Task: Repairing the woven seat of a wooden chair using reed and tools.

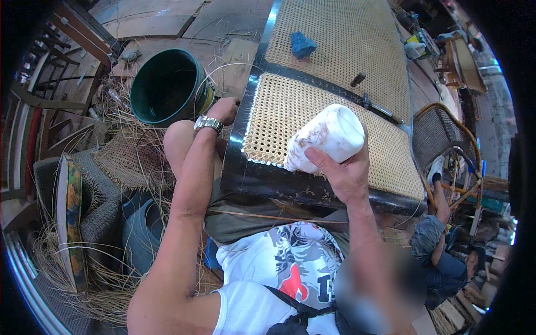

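My right hand (339, 170) is wrapped round a white plastic bottle (335, 131) with brown smears. The bottle is tilted, its narrow end pointing down at the near left corner of a woven cane panel (273, 120). A white line runs along the panel's left and near edges, where it meets the dark wooden frame (312, 187). My left hand (225, 110), a metal watch on its wrist, is beside the frame's left edge next to my knee. Its fingers look curled closed, but what they hold, if anything, is hidden.
A blue lump (302, 44), a small dark peg (358, 79) and a slim dark-handled tool (382, 110) lie on the caned piece. At left stand a green bucket (167, 86) and loose cane strands (111, 301). Another person's leg (441, 201) shows at right near a rattan chair (452, 131).
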Motion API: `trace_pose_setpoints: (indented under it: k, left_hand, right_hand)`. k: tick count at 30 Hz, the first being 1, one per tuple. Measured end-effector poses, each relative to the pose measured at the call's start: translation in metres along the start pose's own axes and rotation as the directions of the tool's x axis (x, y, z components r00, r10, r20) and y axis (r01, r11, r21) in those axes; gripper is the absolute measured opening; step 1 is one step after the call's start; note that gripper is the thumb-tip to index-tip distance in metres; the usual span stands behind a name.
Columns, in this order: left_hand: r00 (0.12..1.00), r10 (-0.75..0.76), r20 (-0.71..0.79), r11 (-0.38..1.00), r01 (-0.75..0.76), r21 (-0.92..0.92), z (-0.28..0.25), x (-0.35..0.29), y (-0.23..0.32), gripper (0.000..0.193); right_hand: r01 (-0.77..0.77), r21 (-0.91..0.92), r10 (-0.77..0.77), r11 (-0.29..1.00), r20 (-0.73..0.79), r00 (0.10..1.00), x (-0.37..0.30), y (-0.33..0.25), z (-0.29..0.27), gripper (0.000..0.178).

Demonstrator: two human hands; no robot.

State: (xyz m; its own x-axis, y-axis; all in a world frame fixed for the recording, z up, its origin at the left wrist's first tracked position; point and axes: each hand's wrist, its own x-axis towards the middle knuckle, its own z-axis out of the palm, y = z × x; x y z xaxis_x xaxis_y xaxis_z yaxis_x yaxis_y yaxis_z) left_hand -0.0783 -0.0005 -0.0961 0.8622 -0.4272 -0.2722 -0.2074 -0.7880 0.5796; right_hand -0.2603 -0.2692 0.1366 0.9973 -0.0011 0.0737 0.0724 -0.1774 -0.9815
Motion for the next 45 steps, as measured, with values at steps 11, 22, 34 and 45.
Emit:
trace_pose_setpoints:
  k: [11, 22, 34, 45]
  left_hand:
    - [1.0, -0.031, -0.006, 1.0, 0.031, -0.001, -0.002, -0.002, 0.004, 0.028]
    - [0.999, 0.012, -0.035, 0.997, -0.015, -0.075, 0.016, 0.015, -0.022, 0.028]
    - [0.999, -0.033, -0.002, 0.997, 0.033, -0.063, 0.005, 0.005, -0.011, 0.034]
    - [1.0, -0.015, 0.003, 0.999, 0.015, -0.037, 0.011, 0.013, -0.022, 0.036]
  right_hand:
    - [0.223, -0.192, -0.209, 0.956, 0.092, 0.974, -0.009, -0.01, -0.007, 0.069]
    - [-0.104, 0.15, 0.106, 0.983, -0.001, 0.994, -0.004, 0.009, -0.037, 0.073]
    - [-0.072, 0.142, 0.072, 0.987, 0.009, 0.997, -0.01, 0.013, -0.025, 0.069]
    - [-0.108, 0.104, 0.112, 0.989, -0.026, 0.993, -0.003, 0.011, -0.041, 0.075]
